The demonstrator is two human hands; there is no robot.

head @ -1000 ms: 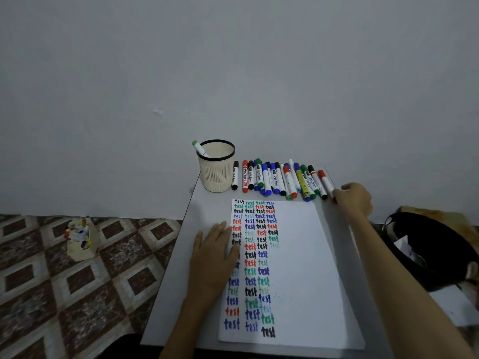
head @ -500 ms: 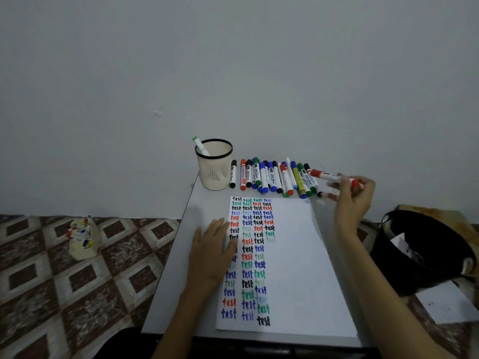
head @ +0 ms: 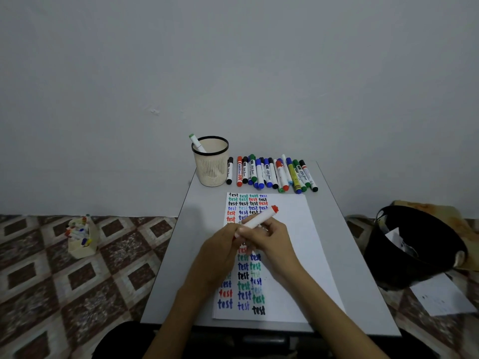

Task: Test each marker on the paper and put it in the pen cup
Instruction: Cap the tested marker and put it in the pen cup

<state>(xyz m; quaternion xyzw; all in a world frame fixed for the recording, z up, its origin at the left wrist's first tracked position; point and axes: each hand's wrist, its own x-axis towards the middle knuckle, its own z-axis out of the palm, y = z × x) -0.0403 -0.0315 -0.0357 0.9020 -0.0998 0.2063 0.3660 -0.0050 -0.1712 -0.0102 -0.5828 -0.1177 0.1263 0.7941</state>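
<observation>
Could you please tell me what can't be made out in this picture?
1. Head view: the near end of the red marker is covered by the left hand and right hand, so cap on or off is unclear.
2. Head view: middle rows of writing on the paper lie under both hands.
3. Head view: labels on the row of markers are too small to read.

The light was dim and flat, laying a cool grey cast on the wall (head: 233,60) behind the pen cup (head: 210,161). A faint, soft shadow sat on the counter (head: 193,211) in front of the pen cup. Writing on the paper (head: 298,255) looked slightly soft. Left of the pen cup, the wide lens stretched and darkened the floor (head: 51,294).
</observation>
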